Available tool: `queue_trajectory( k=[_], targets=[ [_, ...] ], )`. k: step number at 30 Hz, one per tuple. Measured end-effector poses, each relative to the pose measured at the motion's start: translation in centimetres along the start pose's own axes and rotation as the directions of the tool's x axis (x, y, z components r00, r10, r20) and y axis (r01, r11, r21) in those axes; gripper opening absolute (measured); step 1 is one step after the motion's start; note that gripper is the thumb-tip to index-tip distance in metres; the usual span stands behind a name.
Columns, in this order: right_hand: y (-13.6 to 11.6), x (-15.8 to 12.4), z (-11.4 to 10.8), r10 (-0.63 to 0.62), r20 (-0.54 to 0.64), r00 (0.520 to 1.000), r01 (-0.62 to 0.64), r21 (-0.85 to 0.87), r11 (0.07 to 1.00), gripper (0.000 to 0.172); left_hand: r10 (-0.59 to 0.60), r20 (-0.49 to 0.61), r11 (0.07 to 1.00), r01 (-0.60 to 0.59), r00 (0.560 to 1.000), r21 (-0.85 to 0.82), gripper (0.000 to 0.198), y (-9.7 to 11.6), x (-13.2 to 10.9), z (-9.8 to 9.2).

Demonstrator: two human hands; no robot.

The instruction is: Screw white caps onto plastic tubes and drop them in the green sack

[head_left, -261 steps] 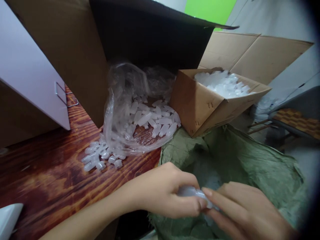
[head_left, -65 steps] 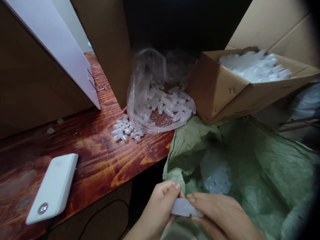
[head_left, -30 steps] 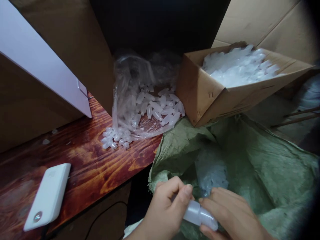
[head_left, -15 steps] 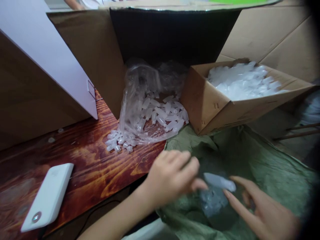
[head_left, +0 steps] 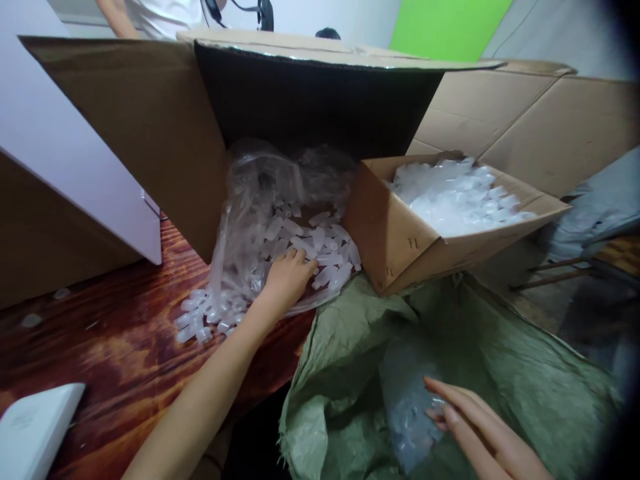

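Note:
My left hand (head_left: pixel 291 275) reaches into the spread of translucent plastic tubes (head_left: pixel 327 259) on a clear plastic bag. Its fingers are curled down onto a tube there, with the fingertips partly hidden. On the right, my right hand (head_left: pixel 483 427) is over the mouth of a green woven sack (head_left: pixel 345 333). Thumb and fingers pinch a small translucent plastic piece (head_left: pixel 437 402), mostly covered by the fingers. Deeper in the sack lies a hazy heap of clear plastic pieces (head_left: pixel 407 413). Small translucent caps (head_left: pixel 195 319) form a pile left of the clear bag (head_left: pixel 223 247).
A large cardboard box (head_left: pixel 150 127) lies open toward me behind the tubes. To its right, a smaller cardboard box (head_left: pixel 375 227) is heaped with translucent pieces (head_left: pixel 455 197). A white power bank (head_left: pixel 43 427) rests on the wooden table (head_left: pixel 115 360). Behind, a person in white (head_left: pixel 160 17) is partly visible.
My left hand has moved from above the sack, up and left, onto the tubes. The tube seen in my right hand is gone; a small piece shows there. The view has tilted up.

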State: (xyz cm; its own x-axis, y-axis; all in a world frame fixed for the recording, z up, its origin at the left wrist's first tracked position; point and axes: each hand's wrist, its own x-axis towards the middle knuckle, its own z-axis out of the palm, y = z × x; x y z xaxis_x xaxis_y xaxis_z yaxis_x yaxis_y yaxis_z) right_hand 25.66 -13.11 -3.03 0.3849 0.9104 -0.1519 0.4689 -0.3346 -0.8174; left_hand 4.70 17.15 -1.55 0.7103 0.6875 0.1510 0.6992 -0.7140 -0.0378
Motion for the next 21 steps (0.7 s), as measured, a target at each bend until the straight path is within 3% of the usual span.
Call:
queue_trajectory(
  k=[2, 5, 6, 8, 10, 12, 16, 21],
  targets=[
    [-1.3, 0.7, 0.7, 0.021, -0.008, 1.000, -0.019, 0.143, 0.990, 0.038, 0.017, -0.018, 1.000, -0.017, 1.000, -0.001, 0.018, 0.4, -0.2, -1.4],
    [-4.0, 1.5, 1.7, -0.048, -0.167, 0.985, 0.079, 0.182, 0.980, 0.031, 0.094, -0.011, 0.985, -0.095, 0.995, -0.144, 0.023, 2.0, -1.2, -4.6],
    [-5.0, 1.8, 1.9, -0.108, -0.221, 0.969, 0.140, 0.135, 0.981, 0.027, 0.164, 0.022, 0.941, -0.150, 0.986, -0.303, 0.025, 2.7, -1.7, -5.8],
    [-6.9, 2.2, 1.9, -0.252, -0.292, 0.923, 0.270, 0.022, 0.963, 0.020, 0.353, 0.066, 0.757, -0.243, 0.933, -0.607, 0.026, 4.2, -2.9, -7.8],
    [-8.5, 2.5, 1.6, -0.378, -0.320, 0.869, 0.382, -0.053, 0.923, 0.018, 0.494, 0.044, 0.574, -0.288, 0.868, -0.767, 0.028, 5.5, -3.9, -9.2],
    [-9.6, 2.6, 1.2, -0.464, -0.312, 0.829, 0.461, -0.088, 0.883, 0.018, 0.531, 0.009, 0.481, -0.292, 0.847, -0.827, 0.029, 6.6, -4.7, -10.0],
    [-10.6, 2.2, 0.6, -0.615, -0.211, 0.760, 0.589, -0.177, 0.789, 0.023, 0.487, 0.001, 0.395, -0.219, 0.873, -0.892, 0.029, 7.5, -5.6, -10.4],
    [-11.4, 1.6, 0.1, -0.796, -0.052, 0.604, 0.772, -0.212, 0.600, 0.028, 0.461, 0.153, 0.392, -0.046, 0.874, -0.919, 0.040, 7.5, -6.1, -10.7]
  ],
)
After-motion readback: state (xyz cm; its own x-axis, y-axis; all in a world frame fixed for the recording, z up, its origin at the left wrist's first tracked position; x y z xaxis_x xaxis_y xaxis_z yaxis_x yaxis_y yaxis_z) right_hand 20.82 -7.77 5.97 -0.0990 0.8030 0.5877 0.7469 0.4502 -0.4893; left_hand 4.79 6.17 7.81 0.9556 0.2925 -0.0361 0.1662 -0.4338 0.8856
